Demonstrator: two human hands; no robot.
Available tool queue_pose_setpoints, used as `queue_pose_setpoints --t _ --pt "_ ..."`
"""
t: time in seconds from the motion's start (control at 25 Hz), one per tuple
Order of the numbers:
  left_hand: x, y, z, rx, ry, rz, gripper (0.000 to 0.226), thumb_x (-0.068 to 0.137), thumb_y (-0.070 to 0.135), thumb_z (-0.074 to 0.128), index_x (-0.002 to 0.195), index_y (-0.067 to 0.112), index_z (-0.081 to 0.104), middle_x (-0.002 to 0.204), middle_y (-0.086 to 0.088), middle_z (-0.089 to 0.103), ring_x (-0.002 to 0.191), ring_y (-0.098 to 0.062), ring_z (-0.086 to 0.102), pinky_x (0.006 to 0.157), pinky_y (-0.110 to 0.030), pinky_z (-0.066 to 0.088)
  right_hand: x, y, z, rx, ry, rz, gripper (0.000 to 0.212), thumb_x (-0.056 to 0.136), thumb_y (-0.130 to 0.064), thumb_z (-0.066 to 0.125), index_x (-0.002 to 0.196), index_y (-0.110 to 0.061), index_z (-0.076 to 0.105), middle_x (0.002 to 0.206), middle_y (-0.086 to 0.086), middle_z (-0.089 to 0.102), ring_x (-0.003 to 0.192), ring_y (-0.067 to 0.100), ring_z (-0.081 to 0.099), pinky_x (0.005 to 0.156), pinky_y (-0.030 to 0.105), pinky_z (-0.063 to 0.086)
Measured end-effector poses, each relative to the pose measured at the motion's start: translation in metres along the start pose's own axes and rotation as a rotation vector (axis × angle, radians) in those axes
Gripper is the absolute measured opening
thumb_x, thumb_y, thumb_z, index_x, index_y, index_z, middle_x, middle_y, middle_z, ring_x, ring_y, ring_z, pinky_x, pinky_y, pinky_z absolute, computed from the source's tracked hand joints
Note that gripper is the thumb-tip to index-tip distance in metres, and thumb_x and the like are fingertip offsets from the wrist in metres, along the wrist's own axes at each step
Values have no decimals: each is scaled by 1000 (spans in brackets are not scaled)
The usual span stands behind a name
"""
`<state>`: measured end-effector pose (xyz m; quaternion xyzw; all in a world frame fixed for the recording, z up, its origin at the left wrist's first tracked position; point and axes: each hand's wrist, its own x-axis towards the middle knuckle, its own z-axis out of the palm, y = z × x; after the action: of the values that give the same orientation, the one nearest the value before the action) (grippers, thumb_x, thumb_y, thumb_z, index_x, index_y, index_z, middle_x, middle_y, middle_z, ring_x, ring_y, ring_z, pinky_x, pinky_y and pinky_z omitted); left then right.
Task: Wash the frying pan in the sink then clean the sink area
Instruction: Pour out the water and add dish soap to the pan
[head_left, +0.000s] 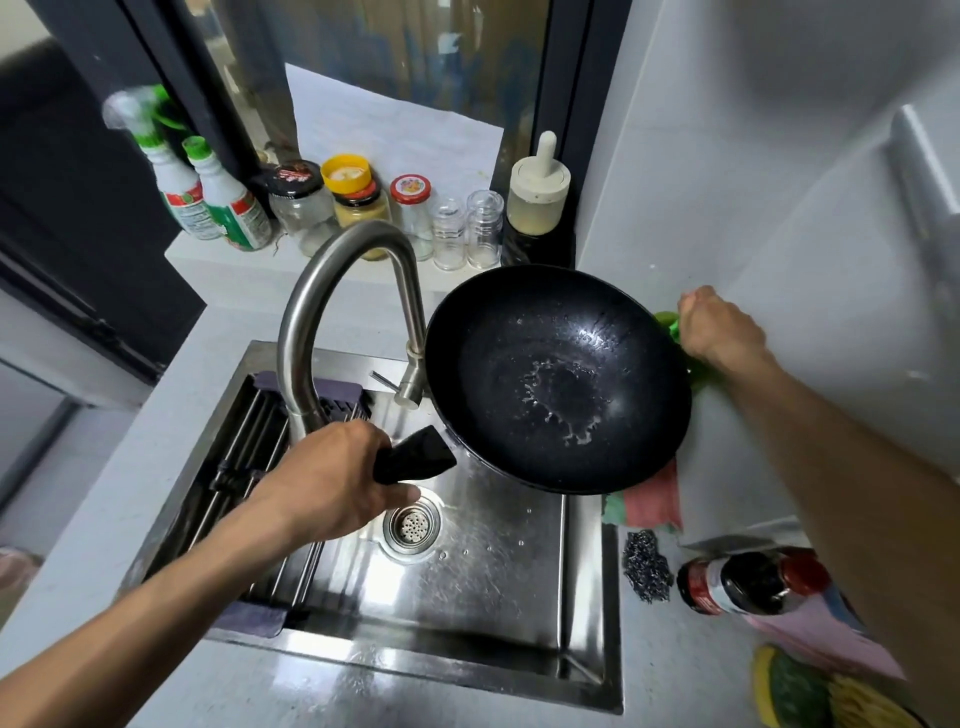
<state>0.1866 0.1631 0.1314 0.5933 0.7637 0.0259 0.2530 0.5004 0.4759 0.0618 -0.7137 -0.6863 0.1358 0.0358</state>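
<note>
2 hands at work, 1 pan, 1 sink.

Item: round black non-stick frying pan (558, 379), deep-bowled, held tilted over the right rim of the brushed stainless-steel sink (467, 597), partly above the grey worktop (130, 441). A thin pool of water and droplets sits in its centre.

Left hand (332, 483): fingers curled round the pan's black handle (415, 457), bearing its weight.

Right hand (719, 327): fingers closed on a bright green object (670, 322) at the pan's far edge; whether cloth or bottle cannot be told.

Curved steel tap (332, 312): spout just beside the pan's left rim; a faint stream appears to fall towards the round perforated drain strainer (412, 525).

Also present: steel wool scourer (644, 566), pink cloth (654, 499), dark sauce bottle (753, 579) lying on its side.

Step, judged: washing stage, pan wetted or rinsed, scrubbing apparently not finished. Next move likely calls for swinging the bowl under the spout, or applying what the right hand takes, while the left keeps the tilt steady.
</note>
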Motion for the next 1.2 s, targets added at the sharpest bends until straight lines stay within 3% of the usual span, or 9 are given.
queue_pose_setpoints --t 0.16,0.32,0.6,1.0,1.2 --pt "3 -2 0 -25 -9 -27 37 74 52 77 80 16 68 59 4 58 50 -7 49 48 -23 34 1 2 6 -11 38 4 42 106 -37 23 124 -6 46 127 27 58 116 46 56 96 47 42" --pt "0 -2 2 -67 -37 -37 38 73 52 78 83 16 69 62 2 61 49 -8 50 48 -22 36 2 -3 0 -18 23 13 41 105 -34 24 123 -6 48 127 26 59 115 43 57 93 46 42" --pt "2 2 10 -56 -85 46 40 74 49 79 64 17 57 55 7 54 46 -2 48 44 -16 28 3 -3 -2 -36 40 40 43 103 -33 24 121 -6 51 127 25 60 116 43 57 93 45 42" --pt "-1 1 19 -45 -109 61 36 75 49 78 68 21 57 66 5 61 61 -10 59 56 -25 44 -6 1 10 -6 55 65 49 106 -38 19 124 -3 47 126 29 60 116 45 57 96 48 42" --pt "-19 -15 42 -22 -65 30 37 75 56 75 73 23 59 70 6 64 65 -12 63 63 -31 53 -9 -6 -9 77 51 79 55 106 -43 21 132 0 43 136 30 52 124 47 51 100 50 39"
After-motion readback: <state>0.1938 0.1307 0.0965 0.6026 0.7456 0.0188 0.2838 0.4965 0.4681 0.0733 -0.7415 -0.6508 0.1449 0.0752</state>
